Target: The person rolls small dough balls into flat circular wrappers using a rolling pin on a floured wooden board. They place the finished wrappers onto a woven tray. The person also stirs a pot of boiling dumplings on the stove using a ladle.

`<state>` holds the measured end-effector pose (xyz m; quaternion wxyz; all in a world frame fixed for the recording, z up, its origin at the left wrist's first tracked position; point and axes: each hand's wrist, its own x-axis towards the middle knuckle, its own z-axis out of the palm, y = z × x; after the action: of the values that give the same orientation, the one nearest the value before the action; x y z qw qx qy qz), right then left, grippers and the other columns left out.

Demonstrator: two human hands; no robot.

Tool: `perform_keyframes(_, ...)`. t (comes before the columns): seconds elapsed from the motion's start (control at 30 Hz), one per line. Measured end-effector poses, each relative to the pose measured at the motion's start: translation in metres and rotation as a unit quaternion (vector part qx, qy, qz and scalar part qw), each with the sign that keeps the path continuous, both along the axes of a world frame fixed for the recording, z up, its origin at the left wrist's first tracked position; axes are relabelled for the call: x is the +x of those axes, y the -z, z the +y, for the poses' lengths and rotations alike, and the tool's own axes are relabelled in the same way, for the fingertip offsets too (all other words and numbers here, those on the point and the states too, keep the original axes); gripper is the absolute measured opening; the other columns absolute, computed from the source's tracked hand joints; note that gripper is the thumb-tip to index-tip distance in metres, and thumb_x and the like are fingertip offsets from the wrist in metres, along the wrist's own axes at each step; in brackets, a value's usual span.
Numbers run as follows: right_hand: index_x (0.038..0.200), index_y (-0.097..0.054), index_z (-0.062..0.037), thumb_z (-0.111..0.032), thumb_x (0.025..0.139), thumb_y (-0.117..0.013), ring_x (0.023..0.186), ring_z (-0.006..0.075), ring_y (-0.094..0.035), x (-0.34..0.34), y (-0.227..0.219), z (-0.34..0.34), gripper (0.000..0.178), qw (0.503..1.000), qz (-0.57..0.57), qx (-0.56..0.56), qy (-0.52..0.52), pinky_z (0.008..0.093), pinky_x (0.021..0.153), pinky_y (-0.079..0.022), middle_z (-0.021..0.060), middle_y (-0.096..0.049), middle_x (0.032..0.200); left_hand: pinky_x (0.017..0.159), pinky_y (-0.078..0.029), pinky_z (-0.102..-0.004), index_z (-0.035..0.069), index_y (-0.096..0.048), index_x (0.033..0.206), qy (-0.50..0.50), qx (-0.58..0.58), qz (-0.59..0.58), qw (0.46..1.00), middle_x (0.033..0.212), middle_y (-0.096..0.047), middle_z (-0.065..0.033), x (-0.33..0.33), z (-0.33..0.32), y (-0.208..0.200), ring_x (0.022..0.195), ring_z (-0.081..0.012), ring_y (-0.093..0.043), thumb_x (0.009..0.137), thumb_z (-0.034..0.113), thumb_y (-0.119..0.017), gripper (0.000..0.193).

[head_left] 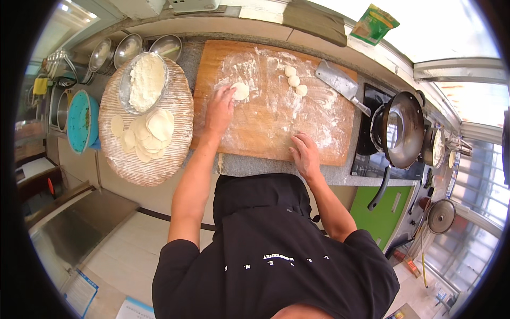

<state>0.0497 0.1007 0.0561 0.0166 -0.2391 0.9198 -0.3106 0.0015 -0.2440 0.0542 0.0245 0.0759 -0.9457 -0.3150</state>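
Observation:
A small flattened round of dough lies on the floured wooden board, toward its far left part. My left hand has the dough's left edge at its fingertips, fingers closed together. Near the board's front edge rests my right hand, fingers stretched out and nothing visible in them. Three small dough pieces sit in a short row farther back. To their right, a broad-bladed cleaver lies across the board's right edge.
Left of the board, a round slatted tray carries a bowl of flour and several thin dough wrappers. Beyond it stands a turquoise basin. Metal bowls line the back left. A dark wok occupies the stove at right.

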Motion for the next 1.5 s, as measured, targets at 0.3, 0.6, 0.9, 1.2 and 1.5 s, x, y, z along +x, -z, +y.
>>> perform_keyframes(0.3,0.124,-0.071,-0.0046,-0.009,0.088,-0.081,0.132,0.0408,-0.063,0.006,-0.014,-0.012,0.038,0.999,-0.017,-0.027,0.011,0.0493,0.107,-0.052,0.0155,-0.07,0.127,0.137,-0.011,-0.0495,0.015,-0.026,0.173,0.101,-0.209,-0.129,0.964,0.182,-0.017,-0.0088,-0.013,0.022,-0.002,0.168,-0.0259,-0.013,0.111,0.05,-0.049,0.075)
perform_keyframes(0.6,0.118,-0.073,-0.0046,-0.006,0.088,-0.08,0.131,0.0396,-0.063,0.086,-0.014,0.005,0.031,0.985,-0.008,-0.032,0.171,0.0491,0.108,-0.052,0.0147,-0.071,0.124,0.135,-0.011,-0.0538,0.009,-0.022,0.173,0.111,-0.225,-0.089,0.964,0.181,-0.016,-0.0147,-0.026,0.015,0.024,0.167,-0.0316,-0.013,0.111,0.053,-0.046,0.08)
perform_keyframes(0.9,0.116,-0.076,-0.0053,-0.008,0.092,-0.078,0.129,0.035,-0.065,0.153,-0.022,-0.051,0.024,0.969,-0.006,-0.061,0.238,0.0448,0.108,-0.053,0.0127,-0.071,0.125,0.134,-0.014,-0.0543,0.004,-0.017,0.172,0.111,0.041,0.114,0.986,0.178,-0.019,-0.0231,0.041,-0.002,0.018,0.165,-0.0425,-0.017,0.112,0.046,-0.048,0.08)
perform_keyframes(1.2,0.12,-0.076,-0.0048,-0.008,0.095,-0.076,0.114,0.0348,-0.07,0.185,-0.031,-0.154,0.024,0.986,-0.071,-0.139,0.061,0.0419,0.096,-0.058,0.0139,-0.072,0.124,0.13,-0.029,-0.0511,0.002,-0.026,0.17,0.094,0.111,0.124,0.982,0.175,-0.027,-0.0255,0.242,-0.03,-0.052,0.16,-0.0472,-0.03,0.111,0.035,-0.056,0.074)
perform_keyframes(1.5,0.12,-0.076,-0.0065,-0.013,0.097,-0.073,0.107,0.0371,-0.071,0.26,-0.02,-0.275,0.024,0.965,-0.144,-0.133,-0.176,0.0431,0.09,-0.058,0.0148,-0.073,0.118,0.128,-0.033,-0.0496,-0.003,-0.039,0.163,-0.113,0.137,0.071,0.981,0.171,-0.035,-0.0259,0.431,-0.09,-0.036,0.159,-0.0438,-0.033,0.111,0.028,-0.054,0.062)
